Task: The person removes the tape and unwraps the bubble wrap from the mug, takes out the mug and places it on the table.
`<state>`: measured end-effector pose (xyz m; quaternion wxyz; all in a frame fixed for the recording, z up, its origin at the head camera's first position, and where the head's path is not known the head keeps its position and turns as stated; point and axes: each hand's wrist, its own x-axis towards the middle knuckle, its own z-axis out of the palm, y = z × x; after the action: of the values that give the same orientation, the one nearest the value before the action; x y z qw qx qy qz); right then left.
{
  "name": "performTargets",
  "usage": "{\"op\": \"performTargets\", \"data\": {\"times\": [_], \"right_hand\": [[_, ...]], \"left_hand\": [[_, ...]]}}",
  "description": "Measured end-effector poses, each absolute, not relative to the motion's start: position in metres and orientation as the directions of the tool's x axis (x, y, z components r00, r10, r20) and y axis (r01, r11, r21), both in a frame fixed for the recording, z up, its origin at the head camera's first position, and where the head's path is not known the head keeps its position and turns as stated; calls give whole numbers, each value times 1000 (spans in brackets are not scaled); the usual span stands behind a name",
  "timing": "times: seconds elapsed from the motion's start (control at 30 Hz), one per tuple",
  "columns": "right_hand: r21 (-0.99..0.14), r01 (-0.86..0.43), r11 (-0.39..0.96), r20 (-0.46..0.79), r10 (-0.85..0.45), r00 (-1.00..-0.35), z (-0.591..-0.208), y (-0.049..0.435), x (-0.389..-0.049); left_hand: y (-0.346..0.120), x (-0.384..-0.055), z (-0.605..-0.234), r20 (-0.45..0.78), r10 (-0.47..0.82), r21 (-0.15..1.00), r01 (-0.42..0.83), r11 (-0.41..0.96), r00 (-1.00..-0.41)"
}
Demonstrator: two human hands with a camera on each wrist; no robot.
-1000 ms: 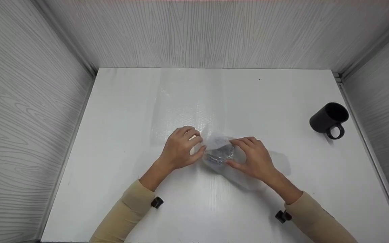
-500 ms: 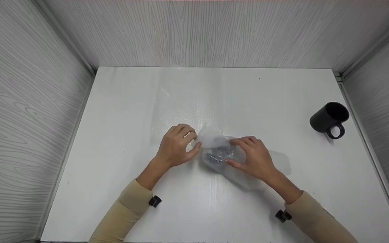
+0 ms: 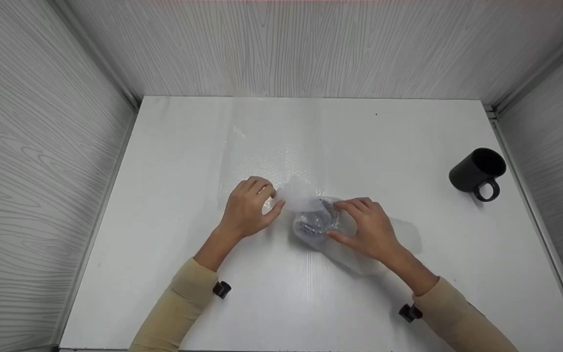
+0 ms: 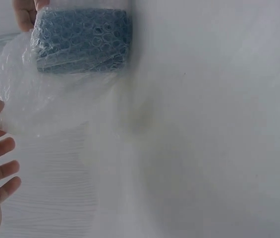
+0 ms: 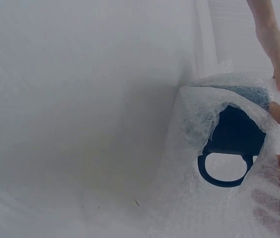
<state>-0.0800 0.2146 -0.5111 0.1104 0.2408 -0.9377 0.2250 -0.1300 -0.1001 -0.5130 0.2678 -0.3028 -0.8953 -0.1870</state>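
Note:
A dark mug (image 5: 235,130) lies in bubble wrap (image 4: 26,96) near the middle of the table; its handle shows in the right wrist view. My right hand (image 3: 368,229) holds the wrapped mug from the right, thumb and fingers on either side. To its left, my left hand (image 3: 247,206) pinches a loose edge of the wrap between thumb and forefinger, the other fingers loosely bent. This edge stands up as a translucent flap between the hands. In the left wrist view, wrap covers the mug's visible side.
A flat bubble wrap sheet (image 3: 269,146) stretches back across the table (image 3: 179,161) from the hands. At the right, a black mug (image 3: 474,171) lies on its side, unwrapped. Grey wood-grain walls (image 3: 281,49) stand at the back and both sides.
My left hand has moved left and slightly back from the wrapped mug, drawing the wrap's loose edge with it. My right hand has stayed in place on the mug.

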Motion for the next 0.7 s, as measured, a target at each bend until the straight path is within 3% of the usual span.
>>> {"op": "performTargets", "data": {"times": [0.7], "right_hand": [[-366,-529,766,356,-410,-840,-516,216,-81]], "left_hand": [[-109,-136,-526,527,406,230,586,777,-746]]}}
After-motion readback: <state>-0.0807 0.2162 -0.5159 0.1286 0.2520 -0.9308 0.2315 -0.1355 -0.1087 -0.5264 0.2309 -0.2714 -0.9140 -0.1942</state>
